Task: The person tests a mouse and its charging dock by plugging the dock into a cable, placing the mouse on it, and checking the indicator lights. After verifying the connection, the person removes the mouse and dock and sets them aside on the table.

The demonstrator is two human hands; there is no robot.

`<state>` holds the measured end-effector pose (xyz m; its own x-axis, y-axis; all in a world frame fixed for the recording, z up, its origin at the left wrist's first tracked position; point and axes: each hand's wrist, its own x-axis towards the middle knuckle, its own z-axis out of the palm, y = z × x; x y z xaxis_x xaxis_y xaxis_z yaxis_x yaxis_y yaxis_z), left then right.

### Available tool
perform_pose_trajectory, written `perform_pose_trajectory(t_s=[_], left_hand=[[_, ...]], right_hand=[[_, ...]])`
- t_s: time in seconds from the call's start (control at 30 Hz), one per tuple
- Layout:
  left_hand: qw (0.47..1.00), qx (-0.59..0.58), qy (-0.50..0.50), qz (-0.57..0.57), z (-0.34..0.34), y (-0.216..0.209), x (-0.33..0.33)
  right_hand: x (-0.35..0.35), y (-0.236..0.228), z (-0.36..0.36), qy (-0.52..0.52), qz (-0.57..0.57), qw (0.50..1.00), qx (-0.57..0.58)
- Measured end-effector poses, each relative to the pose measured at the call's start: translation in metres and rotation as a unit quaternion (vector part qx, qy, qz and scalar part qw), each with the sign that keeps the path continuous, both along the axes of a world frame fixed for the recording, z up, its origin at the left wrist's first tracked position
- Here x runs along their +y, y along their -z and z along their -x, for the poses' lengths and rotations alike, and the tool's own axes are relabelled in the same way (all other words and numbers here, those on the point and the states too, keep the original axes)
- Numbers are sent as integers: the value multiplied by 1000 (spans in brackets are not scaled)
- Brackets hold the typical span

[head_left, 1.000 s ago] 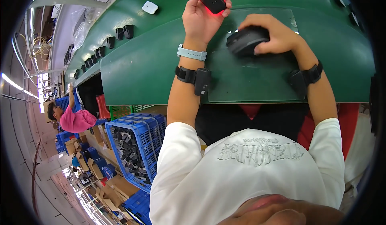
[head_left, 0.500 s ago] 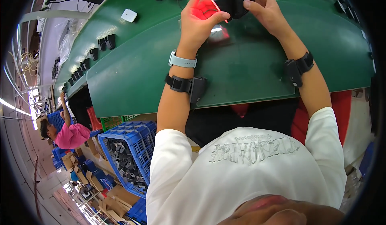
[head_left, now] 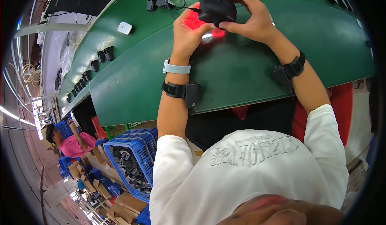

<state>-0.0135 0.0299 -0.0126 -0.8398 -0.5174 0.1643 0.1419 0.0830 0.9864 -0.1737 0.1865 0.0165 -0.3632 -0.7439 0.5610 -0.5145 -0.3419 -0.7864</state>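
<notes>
Black device [head_left: 217,7] at upper centre wants steady support and a slack cable [head_left: 195,10]: right hand [head_left: 254,19] grips it, left hand [head_left: 186,31] shows no clear hold

- held device [head_left: 217,6]: black
- left hand [head_left: 189,30]: red-lit palm
- table [head_left: 241,72]: green
- small square box [head_left: 124,28]: white
- watch strap [head_left: 178,69]: pale blue
- crate [head_left: 148,154]: blue, lattice
- wearer's shirt [head_left: 257,176]: white
- co-worker's shirt [head_left: 73,146]: pink
</notes>
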Motion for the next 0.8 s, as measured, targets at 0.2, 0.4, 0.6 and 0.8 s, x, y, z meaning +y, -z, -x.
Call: perform_pose_trajectory(t_s=[0.2, 0.4, 0.6, 0.8], left_hand=[[999, -46, -6, 11, 5, 12, -2], [999, -36, -8, -7, 3, 12, -3], [999, -21, -10, -30, 4, 10, -1], [999, -33, -25, -11, 4, 17, -4]], right_hand=[[-2, 22, 6, 48, 1, 993, 105], [-1, 17, 5, 41, 31, 994, 93], [5, 6, 4, 21, 32, 996, 79], [-2, 22, 5, 36, 59, 992, 107]])
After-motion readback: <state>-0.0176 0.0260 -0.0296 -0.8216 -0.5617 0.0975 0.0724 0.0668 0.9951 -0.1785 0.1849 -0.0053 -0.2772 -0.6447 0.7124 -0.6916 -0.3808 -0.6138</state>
